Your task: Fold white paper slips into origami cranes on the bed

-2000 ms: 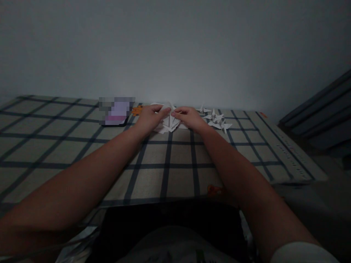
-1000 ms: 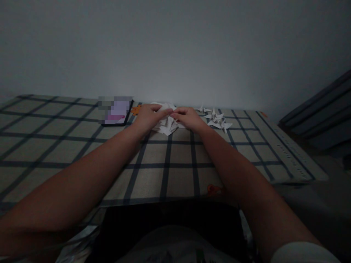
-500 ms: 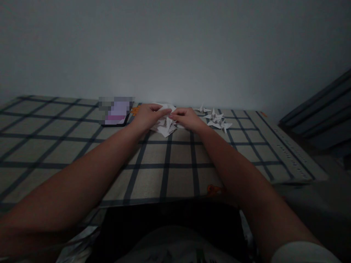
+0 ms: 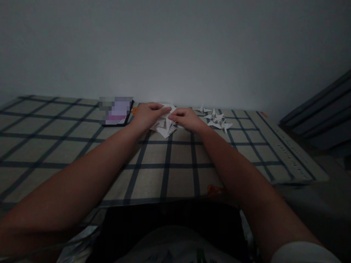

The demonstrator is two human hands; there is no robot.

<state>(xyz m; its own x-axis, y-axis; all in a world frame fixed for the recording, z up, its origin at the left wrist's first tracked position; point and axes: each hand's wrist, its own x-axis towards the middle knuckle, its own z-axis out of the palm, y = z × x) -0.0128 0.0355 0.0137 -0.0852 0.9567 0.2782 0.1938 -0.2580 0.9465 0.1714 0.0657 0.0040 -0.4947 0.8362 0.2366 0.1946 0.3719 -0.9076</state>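
My left hand (image 4: 149,114) pinches a piece of folded white paper (image 4: 165,128) from its left side, thumb stretched along the top. From the right, my right hand (image 4: 185,118) grips the same paper between thumb and forefinger, its tips close to my left thumb. The paper's creased points hang toward me, just above or on the table. Its far part is partly covered by my fingers, and I cannot tell whether it is one sheet or several. Several folded paper cranes (image 4: 215,117) lie right of my right hand.
A phone or tablet (image 4: 120,109) with a lit, blurred screen stands left of my left hand. A checked cloth (image 4: 148,153) covers the table, which meets a pale wall (image 4: 175,51). Dark ridged panels (image 4: 323,113) are at the far right.
My right fingertips have shifted very slightly left and down along the paper. The paper's near point sits a touch lower. Everything else stays in place.
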